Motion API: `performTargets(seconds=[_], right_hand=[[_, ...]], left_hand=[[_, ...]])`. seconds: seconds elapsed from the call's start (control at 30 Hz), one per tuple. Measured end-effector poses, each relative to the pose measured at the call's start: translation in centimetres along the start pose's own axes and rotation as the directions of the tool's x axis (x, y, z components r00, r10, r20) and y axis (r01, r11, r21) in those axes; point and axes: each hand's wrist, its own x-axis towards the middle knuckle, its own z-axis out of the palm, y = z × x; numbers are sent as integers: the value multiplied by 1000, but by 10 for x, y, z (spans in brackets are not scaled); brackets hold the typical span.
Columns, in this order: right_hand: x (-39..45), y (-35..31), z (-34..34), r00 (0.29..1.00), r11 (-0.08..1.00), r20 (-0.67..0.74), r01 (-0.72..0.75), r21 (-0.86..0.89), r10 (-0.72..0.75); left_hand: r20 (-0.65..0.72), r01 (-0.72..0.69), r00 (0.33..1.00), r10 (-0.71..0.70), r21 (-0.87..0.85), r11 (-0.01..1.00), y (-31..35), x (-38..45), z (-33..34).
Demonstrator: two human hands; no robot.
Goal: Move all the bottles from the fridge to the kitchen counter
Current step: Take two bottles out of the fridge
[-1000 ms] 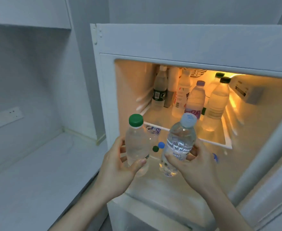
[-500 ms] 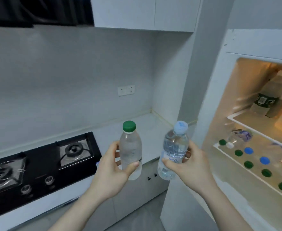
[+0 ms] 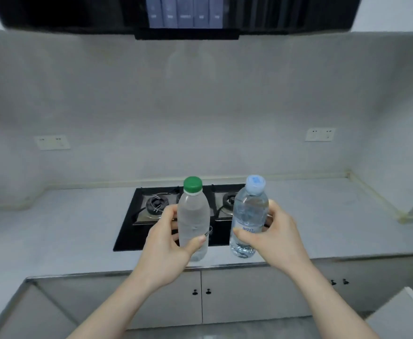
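Observation:
My left hand (image 3: pixel 166 241) grips a clear bottle with a green cap (image 3: pixel 192 216), held upright in the air. My right hand (image 3: pixel 271 237) grips a clear water bottle with a pale blue cap (image 3: pixel 249 214), also upright. Both bottles hover in front of the grey kitchen counter (image 3: pixel 54 228), over its front edge and the black hob. The fridge is out of view except for a white corner at the bottom right (image 3: pixel 406 311).
A black two-burner gas hob (image 3: pixel 151 211) is set into the counter's middle. Bare counter lies to its left and to its right (image 3: pixel 335 216). A black range hood (image 3: pixel 186 15) hangs overhead. Cabinet doors (image 3: pixel 200 297) run below the counter.
My view has swung left from the open fridge to the counter and hob. Both hands have carried their bottles along, still upright, from the fridge opening to in front of the hob.

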Motion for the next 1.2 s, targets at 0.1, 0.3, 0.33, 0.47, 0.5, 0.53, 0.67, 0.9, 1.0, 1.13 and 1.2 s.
performTargets(seconds=[0.1, 0.3, 0.33, 0.47, 0.5, 0.53, 0.67, 0.9, 1.0, 1.13, 1.2], right_hand=[[13, -21, 58, 994, 999, 100, 48, 1, -48], [50, -59, 162, 938, 988, 312, 151, 17, -149], [57, -65, 178, 924, 984, 341, 175, 26, -173], [90, -85, 251, 855, 971, 461, 230, 71, -237], [99, -91, 271, 830, 965, 495, 246, 87, -256], [107, -96, 289, 808, 961, 522, 257, 103, -272], [139, -114, 352, 725, 952, 618, 252, 173, -305], [177, -148, 457, 542, 929, 757, 268, 255, -364], [182, -159, 496, 485, 923, 790, 275, 270, -376], [182, -172, 546, 420, 915, 820, 282, 289, -389], [181, -175, 570, 405, 914, 829, 287, 286, -387]], left_hand=[[-91, 45, 995, -45, 5, 999, -27, -6, -51], [-311, 115, 946, -94, 49, 992, -73, -13, -136], [-335, 133, 936, -108, 50, 990, -79, -13, -147], [-467, 223, 869, -164, 74, 972, -106, -10, -195], [-500, 250, 846, -183, 70, 966, -114, -8, -208], [-528, 271, 825, -203, 55, 961, -120, -4, -219], [-623, 355, 737, -262, 27, 934, -141, 7, -257], [-761, 458, 581, -290, 11, 889, -172, 10, -307], [-791, 503, 523, -317, -14, 864, -184, 7, -327], [-820, 542, 450, -354, -65, 838, -209, 5, -362], [-822, 550, 432, -371, -86, 830, -223, 6, -380]])
